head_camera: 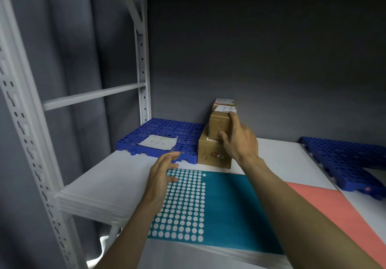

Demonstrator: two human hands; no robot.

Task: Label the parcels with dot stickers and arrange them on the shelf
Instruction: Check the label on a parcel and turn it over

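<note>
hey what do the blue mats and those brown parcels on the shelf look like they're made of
Blue mats: likely moulded plastic, going by the uniform colour, the grid of round holes and the notched edges. Brown parcels: apparently cardboard, matte tan, taped, with white paper labels on top.

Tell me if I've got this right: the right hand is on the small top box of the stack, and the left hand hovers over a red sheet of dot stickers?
Not quite. The head view shows the left hand over a teal sticker sheet, not a red one; the pink-red sheet lies further right. The rest holds: the right hand is on the small top box of the stack.
</note>
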